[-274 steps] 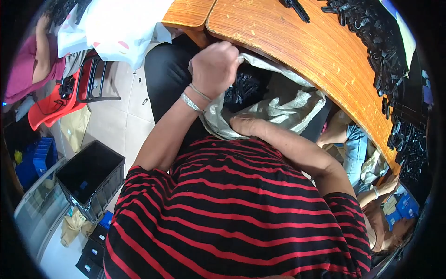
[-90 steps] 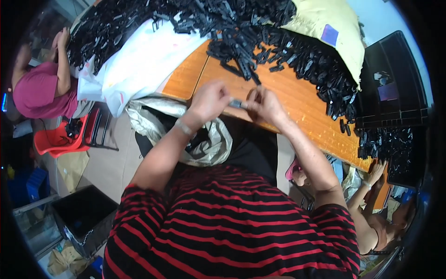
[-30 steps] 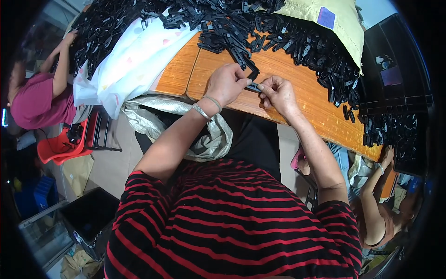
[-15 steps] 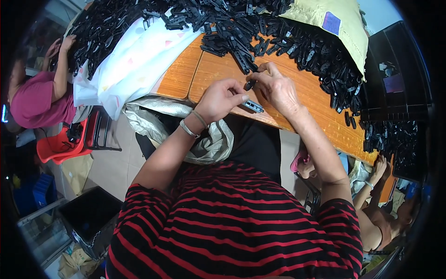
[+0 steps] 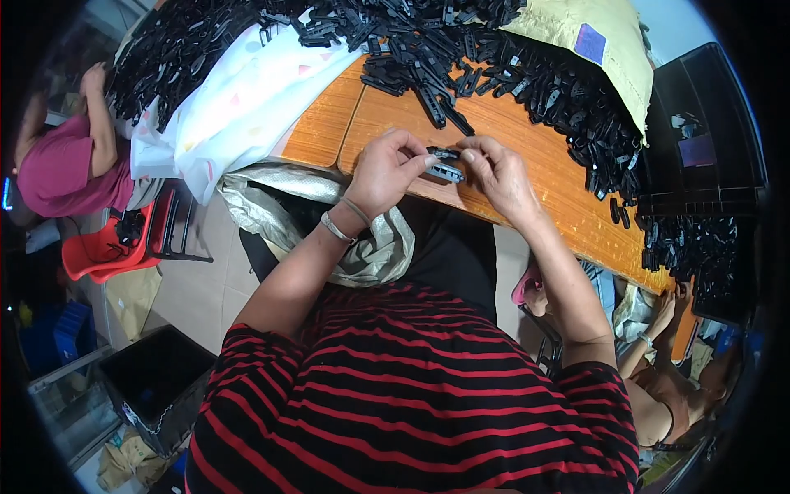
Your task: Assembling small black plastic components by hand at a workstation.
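My left hand [image 5: 383, 174] is closed, pinching a small grey slotted plastic part [image 5: 445, 172] between thumb and fingers above the table's near edge. Just beyond that part is a narrow black plastic piece [image 5: 445, 153], lying alongside it. At its right end, the bent fingers of my right hand [image 5: 500, 174] close on the black piece. The fingertips of both hands nearly meet around the two parts, so I cannot tell whether the parts touch. Past my hands, a heap of similar black plastic pieces [image 5: 411, 70] spreads over the wooden table [image 5: 568, 214].
A white plastic sheet [image 5: 239, 107] covers the table's left part. At the far right, a yellowish sack [image 5: 568, 29] spills black pieces. Pale woven sacking [image 5: 271, 210] hangs below the edge. A black bin [image 5: 156, 387] stands on the floor. Other people sit left and right.
My right hand has drawn back from the heap toward my body, its fingers now at the black piece beside the grey part. My left hand stays nearly in place.
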The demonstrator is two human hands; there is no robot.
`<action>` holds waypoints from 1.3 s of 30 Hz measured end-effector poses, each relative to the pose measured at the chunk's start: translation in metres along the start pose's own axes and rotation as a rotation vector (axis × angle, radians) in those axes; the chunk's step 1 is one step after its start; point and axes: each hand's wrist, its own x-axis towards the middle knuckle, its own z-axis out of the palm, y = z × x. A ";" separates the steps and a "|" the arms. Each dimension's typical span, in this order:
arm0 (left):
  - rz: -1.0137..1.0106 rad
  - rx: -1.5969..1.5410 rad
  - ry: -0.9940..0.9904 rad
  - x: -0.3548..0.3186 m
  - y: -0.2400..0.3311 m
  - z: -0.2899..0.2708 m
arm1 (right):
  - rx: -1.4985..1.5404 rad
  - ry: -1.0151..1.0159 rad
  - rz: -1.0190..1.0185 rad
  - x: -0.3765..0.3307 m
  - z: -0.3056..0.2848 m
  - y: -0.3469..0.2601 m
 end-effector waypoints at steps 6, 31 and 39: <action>0.099 0.175 0.176 0.009 0.003 0.016 | 0.438 -0.051 0.267 -0.002 0.008 0.006; 0.212 0.545 0.128 0.003 -0.008 -0.008 | 0.297 -0.167 0.347 -0.005 -0.006 0.025; -0.182 0.436 0.012 -0.104 -0.030 -0.086 | -0.726 1.005 0.059 -0.085 -0.134 0.119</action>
